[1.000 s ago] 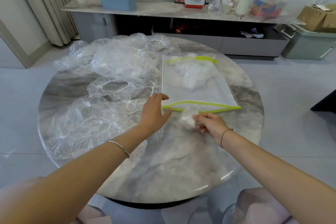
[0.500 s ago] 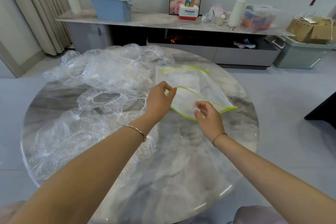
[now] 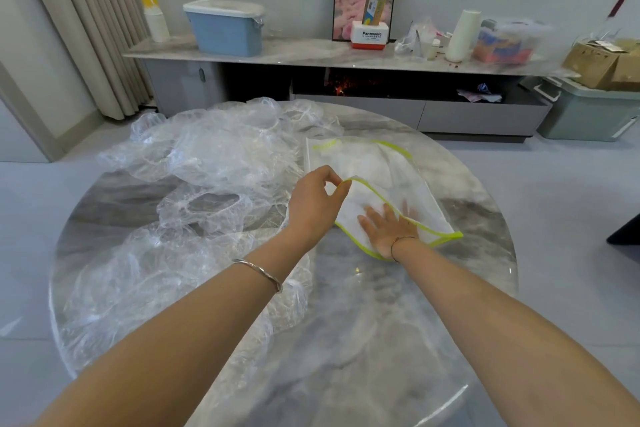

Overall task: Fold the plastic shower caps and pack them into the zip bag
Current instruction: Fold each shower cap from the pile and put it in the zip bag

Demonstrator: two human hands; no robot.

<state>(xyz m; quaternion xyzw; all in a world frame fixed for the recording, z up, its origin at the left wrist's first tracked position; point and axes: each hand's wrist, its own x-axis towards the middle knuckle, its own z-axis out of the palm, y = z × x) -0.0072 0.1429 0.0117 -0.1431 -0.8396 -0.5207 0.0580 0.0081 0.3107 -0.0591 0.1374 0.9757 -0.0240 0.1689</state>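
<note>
While your left grip (image 3: 313, 201) pinches the zip bag (image 3: 363, 163) by its lip so the mouth gapes, your right grip (image 3: 384, 230) reaches inside, fingers flat.

On the table (image 3: 381, 340), the shower caps (image 3: 214, 163) lie heaped over the left half. The zip bag (image 3: 398, 177) lies just right of them, with its mouth on the near side. The left hand (image 3: 313, 204) pinches the mouth's upper edge at its left end, the right hand (image 3: 384, 229) lies inside the mouth, and a sideboard (image 3: 311, 54) stands beyond the table's far edge.
</note>
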